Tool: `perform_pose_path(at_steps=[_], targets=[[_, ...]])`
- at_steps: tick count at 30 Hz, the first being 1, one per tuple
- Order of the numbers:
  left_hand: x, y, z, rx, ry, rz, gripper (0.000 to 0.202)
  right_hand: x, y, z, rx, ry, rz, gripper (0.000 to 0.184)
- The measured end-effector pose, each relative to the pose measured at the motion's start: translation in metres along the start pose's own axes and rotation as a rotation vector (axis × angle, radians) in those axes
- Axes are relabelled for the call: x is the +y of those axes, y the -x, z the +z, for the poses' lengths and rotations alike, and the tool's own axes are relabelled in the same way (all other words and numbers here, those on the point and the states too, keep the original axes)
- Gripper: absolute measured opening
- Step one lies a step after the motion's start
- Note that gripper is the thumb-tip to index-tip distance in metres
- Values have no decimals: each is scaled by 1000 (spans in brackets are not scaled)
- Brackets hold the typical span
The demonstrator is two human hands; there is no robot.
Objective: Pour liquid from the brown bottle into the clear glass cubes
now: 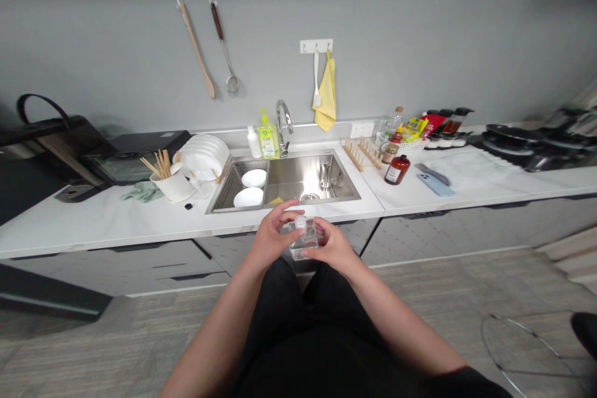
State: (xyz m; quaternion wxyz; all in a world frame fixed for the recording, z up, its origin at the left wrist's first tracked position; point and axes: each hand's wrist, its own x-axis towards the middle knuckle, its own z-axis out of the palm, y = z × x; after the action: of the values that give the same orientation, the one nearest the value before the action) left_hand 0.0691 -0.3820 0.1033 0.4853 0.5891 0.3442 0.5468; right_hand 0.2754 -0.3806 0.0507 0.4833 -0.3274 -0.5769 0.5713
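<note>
Evidently both hands are busy with one thing, a small clear, boxy container (308, 241) with a rounded whitish top (300, 222), held up just in front of the edge of the white marbled countertop (420, 200). The right hand (334, 245) has its thumb on the near side and its fingers curled round the right side, clamped on the container. The left hand (274, 236) has its fingers somewhat spread about the top, thumb beside it; whether they pinch it I cannot tell. Smooth walls look likely to slide if the right hand's grip loosens, and a fall could end on the grey wood-look floor (420, 298). A hard push from the left thumb might tip it, and a loose top might come away. Tilted backwards, it could knock the counter edge near the stainless-steel sink (357, 193).
</note>
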Motion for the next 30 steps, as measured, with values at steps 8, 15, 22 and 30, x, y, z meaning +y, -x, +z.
perform_pose_path(at_steps=[8, 15, 22, 30], targets=[[16, -12, -2, 143, -64, 60, 66, 15, 0, 0, 50, 28, -4, 82], [22, -11, -3, 173, -108, 60, 76, 14, 0, -3, 49, 6, 21, 84], [20, -11, -3, 239, -69, 60, 84, 15, -1, -4, 61, 16, 11, 84], [12, -12, -5, 241, -116, 105, 81, 16, -2, -5, 60, 23, 22, 86]])
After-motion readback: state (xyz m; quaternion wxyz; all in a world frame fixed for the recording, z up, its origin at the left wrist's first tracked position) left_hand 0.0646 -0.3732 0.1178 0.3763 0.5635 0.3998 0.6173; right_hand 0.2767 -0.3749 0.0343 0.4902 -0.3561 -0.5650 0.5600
